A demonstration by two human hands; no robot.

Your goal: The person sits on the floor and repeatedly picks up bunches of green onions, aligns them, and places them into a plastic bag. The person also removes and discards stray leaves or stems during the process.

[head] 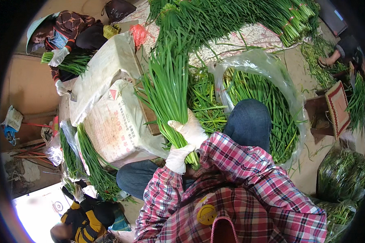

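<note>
A thick bunch of green garlic chives (172, 88) stands out in front of me, its leaf tips pointing away and its pale cut ends (192, 159) near my lap. My right hand (192, 129), in a white glove, is wrapped around the stalks, thumb lying across them. Lower down, my left hand (179, 158), also gloved in white, grips the same bunch close to its ends. Fingers on the far side of the stalks are hidden. Beside my right knee, an open clear plastic bag (263, 60) holds loose green leaves (279, 121).
Bundled chives (213, 21) lie heaped on a patterned cloth (219, 42). White woven sacks (109, 121) cover a box-like stand at left. Two people, one hatted (79, 30) and one in black and yellow (85, 218), handle greens. A low seat (337, 109) is at right.
</note>
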